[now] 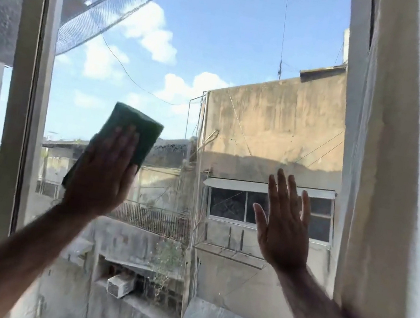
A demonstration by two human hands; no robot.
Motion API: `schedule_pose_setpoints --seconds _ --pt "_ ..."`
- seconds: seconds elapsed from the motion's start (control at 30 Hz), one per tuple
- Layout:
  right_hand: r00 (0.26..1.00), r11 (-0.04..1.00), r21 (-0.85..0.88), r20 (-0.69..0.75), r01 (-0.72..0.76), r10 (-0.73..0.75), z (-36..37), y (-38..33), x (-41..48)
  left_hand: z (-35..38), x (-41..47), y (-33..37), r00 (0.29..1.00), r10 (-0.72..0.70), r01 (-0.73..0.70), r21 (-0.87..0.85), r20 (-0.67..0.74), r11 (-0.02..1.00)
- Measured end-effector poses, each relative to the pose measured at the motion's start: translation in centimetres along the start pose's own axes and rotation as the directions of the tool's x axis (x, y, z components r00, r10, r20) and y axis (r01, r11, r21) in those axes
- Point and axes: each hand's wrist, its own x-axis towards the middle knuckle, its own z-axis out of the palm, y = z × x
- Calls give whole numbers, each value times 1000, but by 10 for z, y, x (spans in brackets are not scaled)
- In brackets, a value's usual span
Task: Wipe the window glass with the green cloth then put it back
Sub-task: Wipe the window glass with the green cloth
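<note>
green cloth [134, 131] was dark green, plain, no pattern. window glass [219, 51] showed bright blue sky with white clouds. window frame [21, 103] was pale grey-beige with dark seam down its middle. curtain [407, 161] at right was off-white, plain. netting [103, 6] at upper left was grey, fine mesh pattern. building [277, 120] outside was tan, streaked with dark stains; lower walls grey, mottled. awning [240, 184] over its window was white. air conditioner unit [120, 285] below was white.

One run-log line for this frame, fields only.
phase: wiping | left hand: flat, pressing green cloth on window glass | right hand: open, empty, spread at the glass | put back: not yet
</note>
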Motion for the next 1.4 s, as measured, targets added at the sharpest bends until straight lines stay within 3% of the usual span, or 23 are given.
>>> schedule_pose_setpoints --seconds 0.07,0.1,0.17,0.27,0.4,0.47,0.57,0.6,0.67,0.77,0.9,1.0,1.07,1.13,1.17,1.23,1.3,1.4 --pt "1000 1000 6 7 -10 10 1 1 2 -8 63 21 950 -303 297 -77 -76 952" --pt "1000 1000 14 13 -8 8 1 2 2 -8 88 43 924 -376 367 -107 -76 924" --pt "1000 999 41 19 3 -3 0 4 1 0 105 94 952 -302 292 -144 -51 945" --pt "1000 996 93 12 9 -10 -3 6 0 14 46 157 1000 -20 17 -123 -21 992" --pt "999 996 80 -11 -29 30 -6 1 -1 14 -48 138 994 80 -69 -135 75 988" --pt "999 996 82 -22 -48 50 -5 -1 -2 13 -22 108 998 30 -22 -149 49 989" --pt "999 994 104 -26 -31 34 -5 -2 0 -2 87 98 960 -272 257 -188 -61 948" --pt "999 994 102 -25 -31 33 -6 -2 1 -6 117 109 951 -304 289 -201 -52 936" --pt "999 996 89 -28 -27 30 -6 -1 1 0 142 143 978 -201 186 -198 -55 962" --pt "1000 997 78 -24 -15 17 -6 2 1 19 83 191 998 37 -46 -157 -60 987" --pt "1000 996 89 -4 -27 27 -8 1 0 28 -51 183 999 9 -1 -169 42 986" --pt "999 996 81 -18 -36 37 -8 -1 -1 29 -63 140 997 47 -40 -113 64 993" --pt "999 997 73 -31 -31 33 -6 -2 0 24 -14 126 990 -138 136 -119 -12 984" --pt "999 997 76 -33 -23 26 -6 -1 2 15 43 134 934 -353 341 -148 -60 928" --pt "999 997 80 -29 -16 19 -5 0 2 14 62 145 917 -394 381 -153 -67 912" --pt "999 996 91 -36 -16 19 -4 1 0 19 72 169 949 -308 295 -151 -71 944" --pt "992 990 101 -67 -102 109 -6 1 0 26 45 188 996 -81 75 -126 -45 989" --pt "960 961 99 -89 -257 265 -12 -4 2 29 -29 177 968 241 -237 -67 69 969"
